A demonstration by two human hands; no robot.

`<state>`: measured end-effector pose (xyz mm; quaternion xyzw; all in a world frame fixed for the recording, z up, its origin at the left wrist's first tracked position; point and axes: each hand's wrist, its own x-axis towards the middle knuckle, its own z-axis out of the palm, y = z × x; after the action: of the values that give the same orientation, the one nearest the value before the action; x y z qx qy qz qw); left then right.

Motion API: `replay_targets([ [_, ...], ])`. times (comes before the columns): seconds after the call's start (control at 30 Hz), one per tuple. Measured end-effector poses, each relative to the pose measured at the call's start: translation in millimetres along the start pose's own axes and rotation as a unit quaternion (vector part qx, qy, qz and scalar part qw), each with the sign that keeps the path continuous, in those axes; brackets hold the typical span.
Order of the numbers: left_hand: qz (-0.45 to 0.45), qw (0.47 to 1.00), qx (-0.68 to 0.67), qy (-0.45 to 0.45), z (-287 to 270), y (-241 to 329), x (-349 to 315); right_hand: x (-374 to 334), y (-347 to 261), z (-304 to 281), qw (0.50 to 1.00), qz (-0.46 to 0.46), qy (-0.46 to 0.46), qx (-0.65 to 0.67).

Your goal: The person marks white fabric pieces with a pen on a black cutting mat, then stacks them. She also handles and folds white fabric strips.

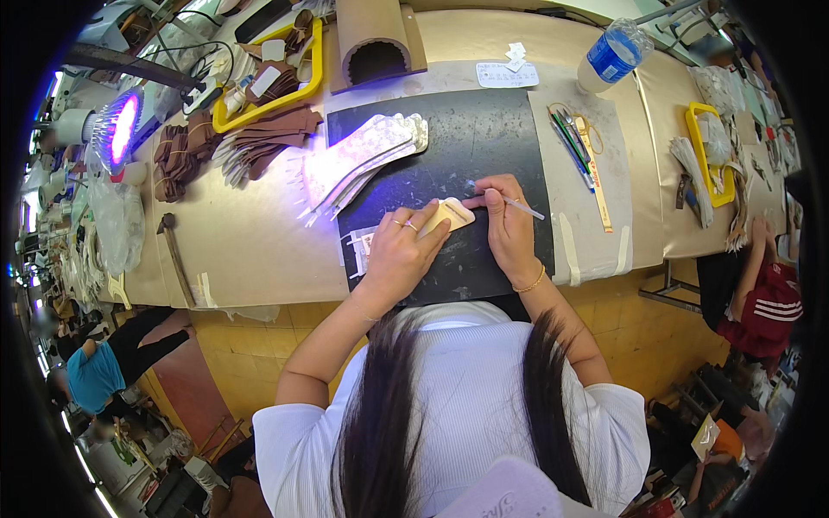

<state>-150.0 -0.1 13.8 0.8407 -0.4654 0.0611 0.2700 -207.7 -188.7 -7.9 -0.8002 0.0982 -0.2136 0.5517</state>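
On the black mat [484,112] in front of me lies a pale yellow, round-ended flat piece [455,210] with a slot in it. My left hand [404,244] grips and presses that piece down, its thumb and fingers at the edges. Close beside it, my right hand [511,226] pinches a slim whitish pen [527,208] that slants down to the right. White strips [357,246] with printing stick out to the left of my left hand. Beyond my hands rests a fanned stack of pale patterned strips [380,142], lit violet-white.
A glowing violet lamp [123,129] stands at the left. Brown strap bundles [177,160], a hammer [177,259] and a yellow tray [316,73] lie nearby. To the right are several pens [572,145], a yellow ruler [594,177] and a water bottle [613,56].
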Motion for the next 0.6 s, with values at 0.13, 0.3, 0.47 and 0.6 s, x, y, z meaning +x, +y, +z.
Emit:
replay_targets([
  [0.13, 0.005, 1.0, 0.024, -0.006, 0.4, 2.1, -0.8, 0.0, -0.8, 0.3, 1.0, 0.009, -0.002, 0.017],
  [0.3, 0.017, 0.999, 0.028, 0.004, 1.2, 1.1, -0.6, 0.0, -0.4, 0.6, 1.0, -0.002, 0.002, 0.0],
  [0.47, 0.013, 1.0, 0.027, 0.006, 2.3, 1.2, -1.0, 0.7, -0.8, -0.1, 1.0, -0.015, 0.006, -0.012],
  [0.6, 0.007, 0.999, 0.031, 0.006, 3.8, 2.0, -1.6, 3.8, -4.5, -3.2, 0.997, -0.05, -0.007, -0.056],
])
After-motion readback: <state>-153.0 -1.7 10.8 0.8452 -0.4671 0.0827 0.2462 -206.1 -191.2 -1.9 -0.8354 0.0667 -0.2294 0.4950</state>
